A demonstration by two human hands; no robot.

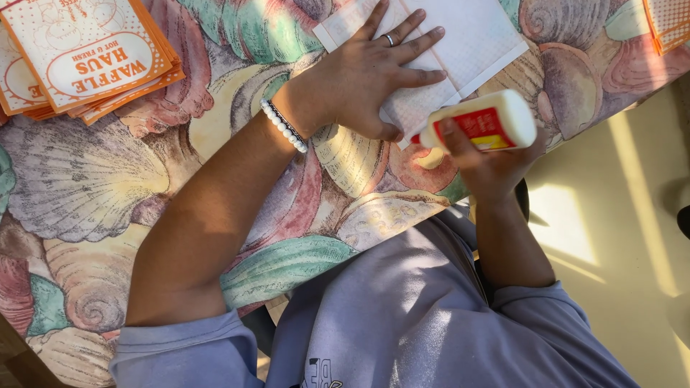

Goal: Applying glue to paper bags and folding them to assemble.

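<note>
Left hand (374, 72) spread flat, pressing white paper sheet (467, 43) at top centre on shell-print tabletop (108, 179); right hand (489, 162) gripping white glue bottle (489, 122), nozzle touching the sheet edge.

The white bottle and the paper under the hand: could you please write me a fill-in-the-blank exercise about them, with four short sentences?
1. The right hand grips a white bottle with a mostly ______ label.
2. The left hand lies flat on a ______ sheet of paper.
3. A bracelet of white beads sits on the ______ wrist.
4. The tablecloth has a pattern of large ______.

Missing words: red; white; left; shells
</note>
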